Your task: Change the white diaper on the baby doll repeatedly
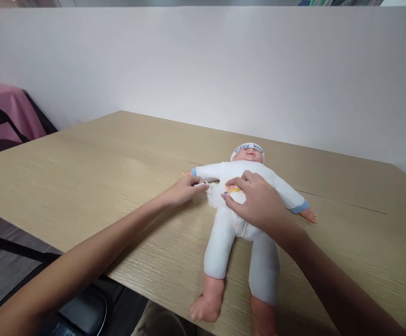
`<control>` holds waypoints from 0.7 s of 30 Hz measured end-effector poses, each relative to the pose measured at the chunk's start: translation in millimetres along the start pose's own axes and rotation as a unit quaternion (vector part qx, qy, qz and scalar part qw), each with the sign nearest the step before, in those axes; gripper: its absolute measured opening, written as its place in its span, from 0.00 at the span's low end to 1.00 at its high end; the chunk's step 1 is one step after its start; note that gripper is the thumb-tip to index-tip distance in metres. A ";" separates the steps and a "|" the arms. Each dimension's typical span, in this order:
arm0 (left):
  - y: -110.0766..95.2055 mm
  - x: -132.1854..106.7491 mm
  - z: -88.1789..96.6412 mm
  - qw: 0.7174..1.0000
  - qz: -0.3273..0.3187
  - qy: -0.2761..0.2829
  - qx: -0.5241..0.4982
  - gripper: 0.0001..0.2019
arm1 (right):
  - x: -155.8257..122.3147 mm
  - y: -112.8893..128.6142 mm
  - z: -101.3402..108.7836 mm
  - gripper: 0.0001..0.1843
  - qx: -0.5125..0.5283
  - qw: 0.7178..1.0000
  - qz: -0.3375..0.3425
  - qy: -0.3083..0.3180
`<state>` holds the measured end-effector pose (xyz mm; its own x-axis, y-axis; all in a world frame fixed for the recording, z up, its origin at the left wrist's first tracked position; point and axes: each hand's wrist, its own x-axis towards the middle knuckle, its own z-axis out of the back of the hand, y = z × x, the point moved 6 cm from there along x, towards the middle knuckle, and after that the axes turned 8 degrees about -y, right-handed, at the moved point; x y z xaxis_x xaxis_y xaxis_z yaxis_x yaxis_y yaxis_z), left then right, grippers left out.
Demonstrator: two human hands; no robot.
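Note:
A baby doll (248, 167) in a white suit with blue cuffs lies on its back, head away from me and feet towards me. My left hand (188, 189) is closed, pinching the end of a thin white flap (216, 196) at the doll's waist. The flap looks like the side wing of a diaper and is pulled out to the left. Over the doll's belly rests my right hand (255, 198), thumb and fingers curved and apart, beside a coloured print (234, 188). That hand hides part of the belly and waist.
The doll lies on a light wooden table (119, 158) with a thin seam across it. Behind stands a pale partition (203, 65). A pink cloth (10, 102) hangs at the far left, with dark chair parts (0, 121) near it. The table's near edge runs below my left arm.

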<state>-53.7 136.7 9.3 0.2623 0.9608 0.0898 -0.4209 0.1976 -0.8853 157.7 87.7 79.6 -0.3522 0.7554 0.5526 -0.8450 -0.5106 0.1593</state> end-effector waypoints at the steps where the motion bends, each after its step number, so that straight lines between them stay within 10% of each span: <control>1: -5.9 3.8 0.6 0.999 0.009 -0.005 -0.040 0.22 | 0.1 -0.2 -0.6 0.14 0.002 1.000 -0.004 0.009; 11: -52.5 27.9 -59.5 0.986 0.021 0.009 -0.166 0.21 | 2.5 -9.0 8.4 0.30 0.139 0.985 -0.096 0.037; 21: -49.2 22.2 -55.4 0.978 -0.136 -0.036 -0.155 0.18 | 4.8 -23.9 8.1 0.21 0.209 0.964 -0.156 0.052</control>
<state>20.9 137.5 29.5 0.2611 0.8940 0.3640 -0.0579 0.3909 -0.9186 179.5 100.2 85.0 -0.1640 0.9249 0.3432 -0.6872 -0.3567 0.6329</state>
